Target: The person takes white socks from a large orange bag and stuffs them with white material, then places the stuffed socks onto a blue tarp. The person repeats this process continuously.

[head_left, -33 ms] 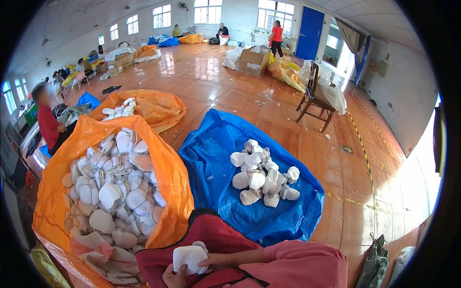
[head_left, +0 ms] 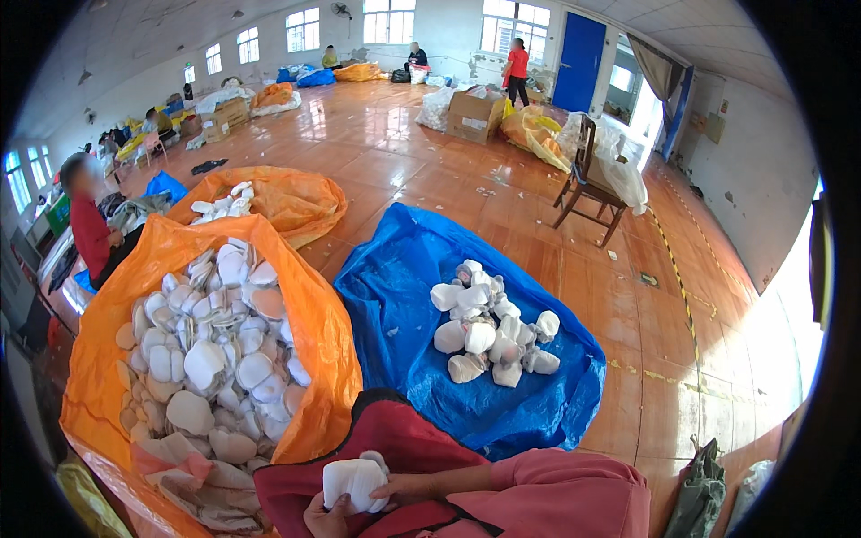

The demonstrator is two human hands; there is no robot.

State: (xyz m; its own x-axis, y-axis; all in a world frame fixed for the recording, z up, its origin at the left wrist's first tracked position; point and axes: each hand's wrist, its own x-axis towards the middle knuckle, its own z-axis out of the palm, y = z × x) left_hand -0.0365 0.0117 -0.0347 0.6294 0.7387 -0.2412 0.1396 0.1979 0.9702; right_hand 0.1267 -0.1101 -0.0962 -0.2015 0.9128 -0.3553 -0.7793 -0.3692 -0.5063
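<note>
- Between six and seven o'clock in the view, a white padded piece (head_left: 352, 484) is held above the wearer's lap, low and close, probably so that both hands can work at it without stretching.
- At its seven o'clock, the left hand (head_left: 326, 517) is curled nearly closed, gripping the lower edge, seemingly to bear the weight.
- At its three o'clock, the right hand (head_left: 400, 487) pinches the side, fingers bent in, likely steadying what looks soft and easily bent (a greyish rounded bit shows behind the top edge; whether it is attached, I cannot tell).
- Beneath, dark red cloth (head_left: 408, 439) covers the lap, perhaps to shield clothing.
- At ten to eleven o'clock from the piece, loose white pads (head_left: 206, 363) fill an orange sack (head_left: 327, 323), its mouth spread wide, presumably for easy reach.
- At one o'clock, white bundles (head_left: 480, 336) sit heaped on blue sheeting (head_left: 386, 278), apparently laid there to keep them off the tiled floor (head_left: 377, 161).
</note>
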